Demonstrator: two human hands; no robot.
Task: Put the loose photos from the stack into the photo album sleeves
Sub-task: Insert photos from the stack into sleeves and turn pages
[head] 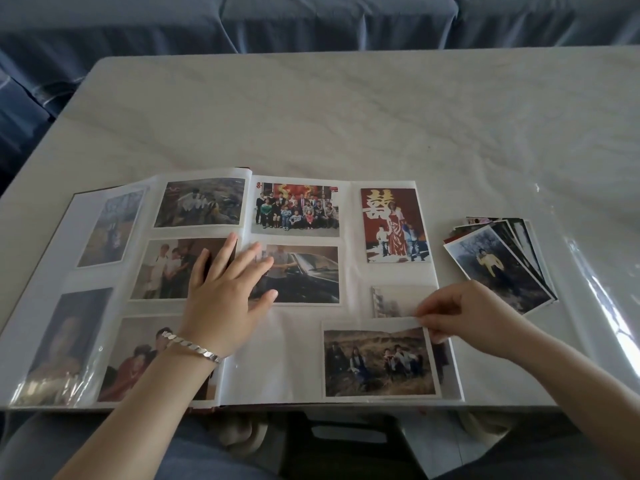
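Note:
An open photo album (294, 358) lies flat at the near edge of the table, both pages holding several photos in clear sleeves. My left hand (228, 292) presses flat with spread fingers across the album's centre fold. My right hand (460, 320) pinches the top right corner of a landscape photo (379, 362) of people sitting on a grassy hill, which lies at the lower right of the right page. A pale photo (398, 301) sits in the sleeve just above it. The fanned stack of loose photos (498, 265) rests on the table to the album's right.
The white marbled table (346, 116) has a clear plastic cover (595, 271) that wrinkles and glints at the right. A sofa in blue cloth (242, 22) stands behind the table. My lap and a dark stool show under the near edge.

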